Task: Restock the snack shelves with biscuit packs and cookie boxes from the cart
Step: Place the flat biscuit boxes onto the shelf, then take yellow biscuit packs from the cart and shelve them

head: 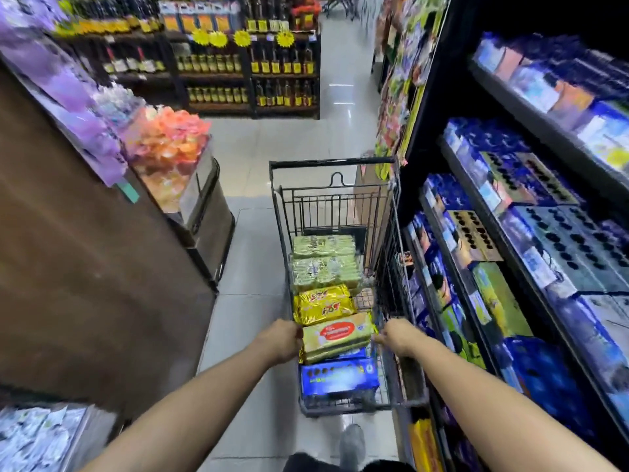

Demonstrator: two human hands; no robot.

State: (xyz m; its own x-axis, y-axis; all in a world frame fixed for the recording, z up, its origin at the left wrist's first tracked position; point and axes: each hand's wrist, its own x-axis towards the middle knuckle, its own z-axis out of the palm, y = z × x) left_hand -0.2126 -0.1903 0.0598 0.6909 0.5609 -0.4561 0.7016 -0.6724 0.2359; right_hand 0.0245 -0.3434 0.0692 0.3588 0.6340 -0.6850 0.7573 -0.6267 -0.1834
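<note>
**Yellow biscuit pack, red oval label: held crosswise over the cart**

**Item.** Yellow pack (335, 335), topmost of the stock at the near end of the cart (332, 162).

**Axis.** The pack's long axis runs 9 to 3 o'clock. It lies square across the cart, which itself runs 12 to 6 along the aisle.

**Grip.**
- Left hand (284, 340): at the 9 o'clock end, fingers curled round the wrapper's edge.
- Right hand (396, 337): meets the 3 o'clock end. Its fingers are blurred, so I cannot tell whether they clasp the pack or only press it.

**Adjacent stock.**
- Gold foil pack (323, 303): just beside, at 12 o'clock.
- Green packs (325, 267): beyond the gold foil pack, toward the cart's far end.
- Blue cookie box (340, 378): lower down, at 6 o'clock.

**Destination.** Snack shelves (435, 97), at 3 o'clock from the pack. They are stacked with blue boxes, and the cart's wire side stands just beside them.

**Handling note (judgement).**
- The shelves lie off the pack's right end, so the right hand is the nearer and would lead.
- The pack would travel end-first unless it is turned.
- It must rise clear of the wire side before swinging across.

**Surroundings.**
- Bin of orange packets (166, 144), at 10 o'clock.
- Bottle shelves (218, 63), at 12 o'clock, well apart.
</note>
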